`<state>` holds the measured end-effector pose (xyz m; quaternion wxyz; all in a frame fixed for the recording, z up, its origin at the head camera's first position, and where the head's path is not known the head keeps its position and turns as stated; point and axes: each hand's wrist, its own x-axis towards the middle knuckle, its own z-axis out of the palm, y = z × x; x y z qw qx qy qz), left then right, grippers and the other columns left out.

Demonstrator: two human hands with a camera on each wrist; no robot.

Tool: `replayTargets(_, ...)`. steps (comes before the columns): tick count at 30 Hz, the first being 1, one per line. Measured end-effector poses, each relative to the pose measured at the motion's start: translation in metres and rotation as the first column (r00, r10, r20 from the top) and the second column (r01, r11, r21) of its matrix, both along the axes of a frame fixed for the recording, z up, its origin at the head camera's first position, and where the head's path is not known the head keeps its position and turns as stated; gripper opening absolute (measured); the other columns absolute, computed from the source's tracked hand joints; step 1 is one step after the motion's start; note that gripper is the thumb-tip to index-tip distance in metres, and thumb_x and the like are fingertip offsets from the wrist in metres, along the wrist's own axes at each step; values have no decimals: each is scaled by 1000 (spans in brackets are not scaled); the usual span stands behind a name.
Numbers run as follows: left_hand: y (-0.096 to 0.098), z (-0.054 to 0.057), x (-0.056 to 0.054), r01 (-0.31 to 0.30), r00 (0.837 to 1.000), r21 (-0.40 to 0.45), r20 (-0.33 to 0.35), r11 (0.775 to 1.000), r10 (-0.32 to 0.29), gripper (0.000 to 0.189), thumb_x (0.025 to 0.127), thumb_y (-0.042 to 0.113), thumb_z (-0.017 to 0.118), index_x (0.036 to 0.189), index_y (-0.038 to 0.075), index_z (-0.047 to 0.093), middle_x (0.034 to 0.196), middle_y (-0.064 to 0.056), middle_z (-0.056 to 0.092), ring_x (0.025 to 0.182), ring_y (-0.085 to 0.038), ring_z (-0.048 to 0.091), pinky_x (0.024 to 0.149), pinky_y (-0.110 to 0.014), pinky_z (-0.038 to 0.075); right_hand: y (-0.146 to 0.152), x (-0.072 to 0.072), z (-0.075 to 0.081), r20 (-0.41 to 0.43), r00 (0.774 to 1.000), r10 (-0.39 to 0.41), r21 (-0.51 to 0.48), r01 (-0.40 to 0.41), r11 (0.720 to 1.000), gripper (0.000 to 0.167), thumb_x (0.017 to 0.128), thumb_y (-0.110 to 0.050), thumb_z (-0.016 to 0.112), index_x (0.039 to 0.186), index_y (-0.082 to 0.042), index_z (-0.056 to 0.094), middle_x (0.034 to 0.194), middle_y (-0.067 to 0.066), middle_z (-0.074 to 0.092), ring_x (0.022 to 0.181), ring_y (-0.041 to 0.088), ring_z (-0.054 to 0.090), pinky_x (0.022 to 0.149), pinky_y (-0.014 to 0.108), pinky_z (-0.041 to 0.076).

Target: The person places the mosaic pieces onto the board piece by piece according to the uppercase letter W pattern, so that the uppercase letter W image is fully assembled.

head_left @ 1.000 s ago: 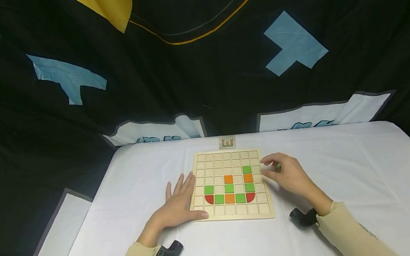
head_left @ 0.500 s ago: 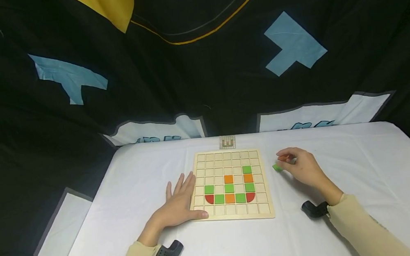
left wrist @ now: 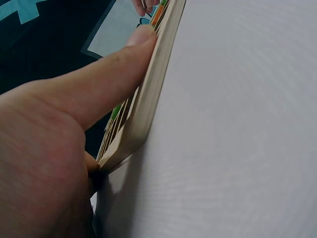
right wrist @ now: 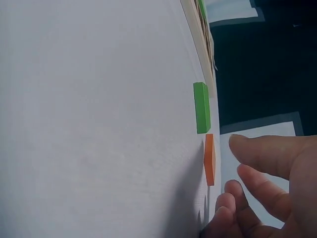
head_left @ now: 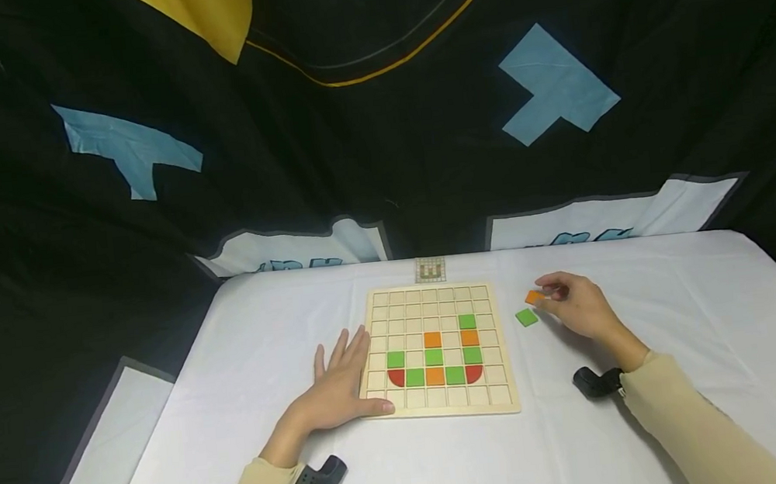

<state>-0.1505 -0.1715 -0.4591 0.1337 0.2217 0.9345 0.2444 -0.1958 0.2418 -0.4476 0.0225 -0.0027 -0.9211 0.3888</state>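
Note:
A wooden grid board (head_left: pixel 502 405) lies on the table, with several green, orange and red tiles set in its cells. At the board's left side, my left hand (head_left: pixel 336 387) rests with fingers spread and thumb along the near edge. To the right of the board lie a green square tile (head_left: pixel 526 317) and, just behind it, an orange square tile (head_left: pixel 534 297). My right hand (head_left: pixel 577 308) hovers by the orange tile with bent fingers. In the right wrist view the thumb (right wrist: pixel 247 148) stands apart from the orange tile (right wrist: pixel 209 159), and nothing shows between thumb and fingers.
A small card with a grid pattern (head_left: pixel 430 269) lies behind the board at the table's far edge. White cloth (head_left: pixel 683 323) covers the table. Behind it hangs a dark curtain (head_left: pixel 387 156) with coloured shapes.
My right hand has moved right, away from the board. The green tile, then the orange one, have come out of it onto the table. My left hand and the board have stayed put.

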Motion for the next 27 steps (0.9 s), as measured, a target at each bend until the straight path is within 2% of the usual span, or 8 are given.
replayTargets(10, 0, 0, 1, 1, 1000, 2, -4, 1000, -1, 124, 77, 65, 75, 159, -2, 11, 168, -17, 3, 153, -39, -11, 112, -67, -16, -1, -5, 1, 90, 996, 15, 24, -17, 1000, 46, 88, -13, 71, 128, 6, 61, 114, 23, 64, 99, 32, 55, 79, 37, 46)
replayTargets(17, -1, 0, 0, 4, 1000, 0, -8, 1000, -4, 124, 78, 65, 74, 160, -2, 11, 168, -17, 2, 153, -38, -11, 112, -67, -16, -1, -6, 2, 81, 996, 39, 89, -47, 995, 40, 87, -13, 73, 121, 7, 65, 104, 20, 64, 92, 30, 54, 76, 37, 44)
replayTargets(27, -1, 0, 0, 3, 1000, 5, 7, 1000, -3, 124, 77, 65, 75, 160, -2, 11, 168, -16, 2, 153, -38, -11, 112, -67, -16, -1, -8, -2, 78, 996, 38, 128, -47, 991, 36, 89, -13, 72, 117, 9, 66, 103, 20, 64, 92, 31, 55, 80, 42, 47)
